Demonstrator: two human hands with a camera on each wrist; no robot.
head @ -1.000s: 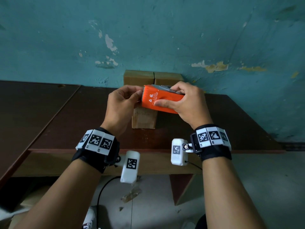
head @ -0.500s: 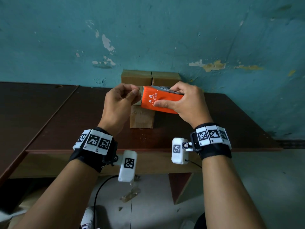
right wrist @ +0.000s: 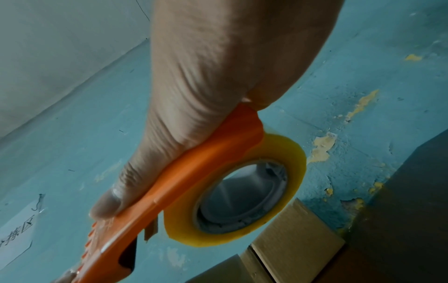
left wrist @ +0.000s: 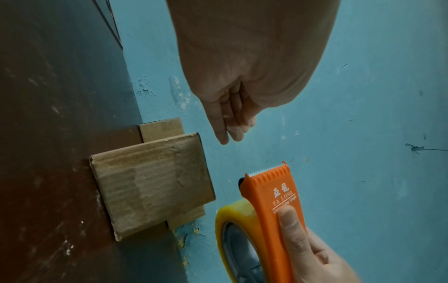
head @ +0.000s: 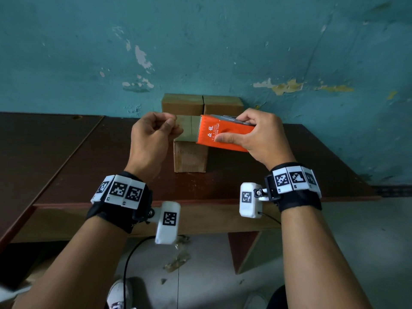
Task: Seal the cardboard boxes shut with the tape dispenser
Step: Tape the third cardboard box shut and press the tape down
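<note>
At frame centre, the right hand (head: 263, 139) gripped the orange tape dispenser (head: 225, 136) above the front cardboard box (head: 189, 152), its seam apparently untaped; the left hand (head: 153, 139) pinched something unseen.

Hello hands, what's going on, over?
Right hand grips orange tape dispenser over front cardboard box. Left hand curled beside it. Nothing blocking.

Open air between left fingers (left wrist: 224, 134) and tape dispenser (left wrist: 271, 193) teeth. Below the fingertips, front box (head: 189, 150) top. Beyond it, two rear boxes (head: 201, 105) apparently against wall (head: 223, 41). Bare table (head: 89, 152) left of the fingers.
</note>
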